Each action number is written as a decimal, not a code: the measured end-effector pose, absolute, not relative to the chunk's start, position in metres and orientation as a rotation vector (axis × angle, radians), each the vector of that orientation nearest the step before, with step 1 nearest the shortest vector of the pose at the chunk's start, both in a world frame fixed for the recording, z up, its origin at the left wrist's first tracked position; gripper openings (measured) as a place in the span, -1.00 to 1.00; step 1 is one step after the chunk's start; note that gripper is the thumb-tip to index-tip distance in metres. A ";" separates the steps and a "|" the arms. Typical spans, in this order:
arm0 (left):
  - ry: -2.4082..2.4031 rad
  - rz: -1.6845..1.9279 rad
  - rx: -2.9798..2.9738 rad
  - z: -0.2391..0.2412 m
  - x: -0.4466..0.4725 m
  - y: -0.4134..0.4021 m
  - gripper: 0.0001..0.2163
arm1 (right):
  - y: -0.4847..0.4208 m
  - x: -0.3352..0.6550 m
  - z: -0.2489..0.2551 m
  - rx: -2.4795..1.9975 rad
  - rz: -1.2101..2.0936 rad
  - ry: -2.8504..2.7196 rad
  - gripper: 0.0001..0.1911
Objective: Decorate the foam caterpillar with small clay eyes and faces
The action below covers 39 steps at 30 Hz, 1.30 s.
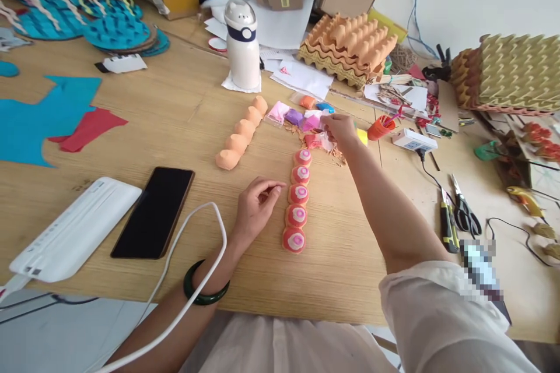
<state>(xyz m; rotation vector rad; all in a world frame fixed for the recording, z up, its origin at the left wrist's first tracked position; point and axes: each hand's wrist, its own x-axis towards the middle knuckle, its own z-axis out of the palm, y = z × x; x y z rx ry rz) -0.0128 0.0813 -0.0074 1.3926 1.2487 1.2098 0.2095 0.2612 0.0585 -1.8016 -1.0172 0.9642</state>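
A strip cut from an egg tray [299, 193], its several cups painted red-orange with white patches and pink rings, lies upright in front of me. Just left of it is my left hand [257, 204], fingers curled and thumb close to the index finger; I see nothing in them. My right hand [340, 131] reaches past the strip's far end, its fingers closed at the edge of a packet of pink clay [311, 122]. Around it lie packets of purple clay [293, 117], light pink clay [278, 112] and red clay [313, 140]. An unpainted peach egg-tray strip [238, 139] lies to the left.
A white bottle [243, 52] and stacked egg trays [350, 46] stand at the back. Left are a phone [153, 213], a white power bank [74, 227] and blue felt [35, 119]. Scissors [464, 210] lie right, near an orange cup [380, 127]. A white cable [219, 221] crosses my left forearm.
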 end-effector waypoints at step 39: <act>1.007 1.246 1.956 0.036 0.002 0.058 -0.79 | 0.052 0.204 0.024 -1.383 1.032 -1.080 -0.56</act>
